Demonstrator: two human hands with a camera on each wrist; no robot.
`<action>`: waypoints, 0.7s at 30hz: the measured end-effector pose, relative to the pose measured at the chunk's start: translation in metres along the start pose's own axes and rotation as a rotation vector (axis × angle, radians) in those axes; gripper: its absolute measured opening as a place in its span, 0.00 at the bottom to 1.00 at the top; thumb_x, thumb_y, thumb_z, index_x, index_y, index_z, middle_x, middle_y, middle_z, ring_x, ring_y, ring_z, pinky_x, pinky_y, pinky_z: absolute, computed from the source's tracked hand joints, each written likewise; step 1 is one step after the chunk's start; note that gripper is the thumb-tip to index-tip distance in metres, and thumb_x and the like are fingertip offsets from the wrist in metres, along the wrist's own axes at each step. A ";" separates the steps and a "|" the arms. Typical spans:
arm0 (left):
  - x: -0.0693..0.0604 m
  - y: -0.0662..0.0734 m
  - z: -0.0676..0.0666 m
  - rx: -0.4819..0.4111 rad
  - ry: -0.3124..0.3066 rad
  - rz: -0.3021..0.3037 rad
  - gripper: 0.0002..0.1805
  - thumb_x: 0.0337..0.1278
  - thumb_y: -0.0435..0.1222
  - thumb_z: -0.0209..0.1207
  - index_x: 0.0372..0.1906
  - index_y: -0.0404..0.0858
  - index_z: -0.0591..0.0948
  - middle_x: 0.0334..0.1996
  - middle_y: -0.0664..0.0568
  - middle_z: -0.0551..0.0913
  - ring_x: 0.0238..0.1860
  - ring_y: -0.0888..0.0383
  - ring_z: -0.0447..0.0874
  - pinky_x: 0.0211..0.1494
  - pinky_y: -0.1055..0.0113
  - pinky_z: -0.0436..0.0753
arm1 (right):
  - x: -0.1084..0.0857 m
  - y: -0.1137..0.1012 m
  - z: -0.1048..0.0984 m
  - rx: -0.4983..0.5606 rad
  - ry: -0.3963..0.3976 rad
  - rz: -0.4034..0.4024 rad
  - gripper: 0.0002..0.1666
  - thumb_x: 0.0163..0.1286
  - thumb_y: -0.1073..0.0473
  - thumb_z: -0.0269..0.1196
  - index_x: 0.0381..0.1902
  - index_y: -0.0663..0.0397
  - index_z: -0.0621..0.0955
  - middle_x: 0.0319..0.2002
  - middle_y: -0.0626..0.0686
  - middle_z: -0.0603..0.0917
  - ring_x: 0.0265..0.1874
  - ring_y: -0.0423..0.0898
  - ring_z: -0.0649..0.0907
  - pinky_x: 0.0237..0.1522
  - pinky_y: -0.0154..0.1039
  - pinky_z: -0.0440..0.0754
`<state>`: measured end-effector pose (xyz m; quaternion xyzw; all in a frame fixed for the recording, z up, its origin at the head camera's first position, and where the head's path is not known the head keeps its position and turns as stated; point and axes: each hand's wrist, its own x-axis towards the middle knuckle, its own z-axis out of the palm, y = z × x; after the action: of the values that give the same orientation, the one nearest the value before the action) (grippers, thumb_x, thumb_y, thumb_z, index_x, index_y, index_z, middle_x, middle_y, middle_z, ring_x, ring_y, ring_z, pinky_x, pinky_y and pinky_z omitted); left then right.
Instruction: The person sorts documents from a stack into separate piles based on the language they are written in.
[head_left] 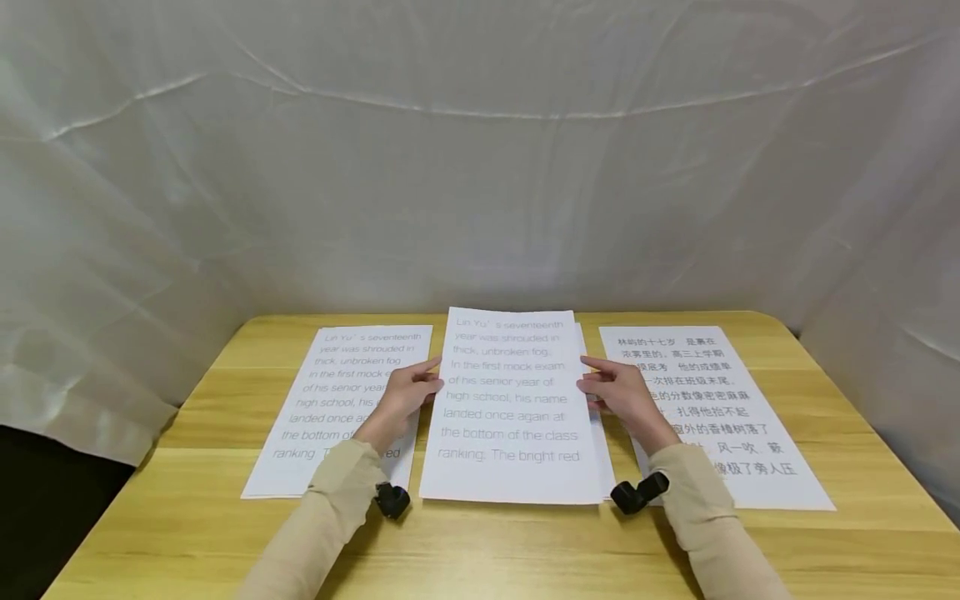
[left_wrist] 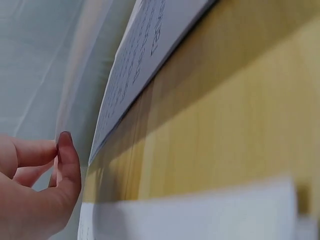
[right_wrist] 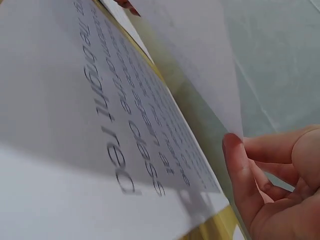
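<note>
A printed paper sheet (head_left: 510, 408) with English text is raised off the table in the middle. My left hand (head_left: 401, 400) pinches its left edge between thumb and fingers, as the left wrist view shows. At the opposite edge, my right hand (head_left: 626, 396) pinches the sheet the same way. Beneath it lies another English-printed sheet (right_wrist: 60, 125), seen well in the right wrist view, with only a strip showing in the head view. The raised sheet looks thin and nearly edge-on in the left wrist view.
To the left lies an English-printed paper (head_left: 300, 467), partly under my left forearm. A sheet with Chinese text (head_left: 780, 492) lies on the right, partly covered by my right arm. All rest on a wooden table (head_left: 510, 550); a grey-white curtain (head_left: 480, 192) hangs behind it.
</note>
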<state>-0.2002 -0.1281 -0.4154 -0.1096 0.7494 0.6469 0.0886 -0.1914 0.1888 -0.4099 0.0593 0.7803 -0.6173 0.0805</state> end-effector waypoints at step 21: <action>-0.005 -0.006 -0.041 0.019 -0.003 -0.024 0.27 0.64 0.28 0.56 0.68 0.41 0.71 0.47 0.46 0.73 0.44 0.56 0.72 0.52 0.66 0.75 | 0.002 -0.008 0.041 -0.070 -0.012 -0.022 0.35 0.65 0.71 0.63 0.69 0.58 0.69 0.45 0.61 0.76 0.33 0.46 0.79 0.33 0.37 0.84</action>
<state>-0.1931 -0.1697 -0.4138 -0.1168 0.7541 0.6388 0.0984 -0.1930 0.1470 -0.4122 0.0443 0.8016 -0.5908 0.0802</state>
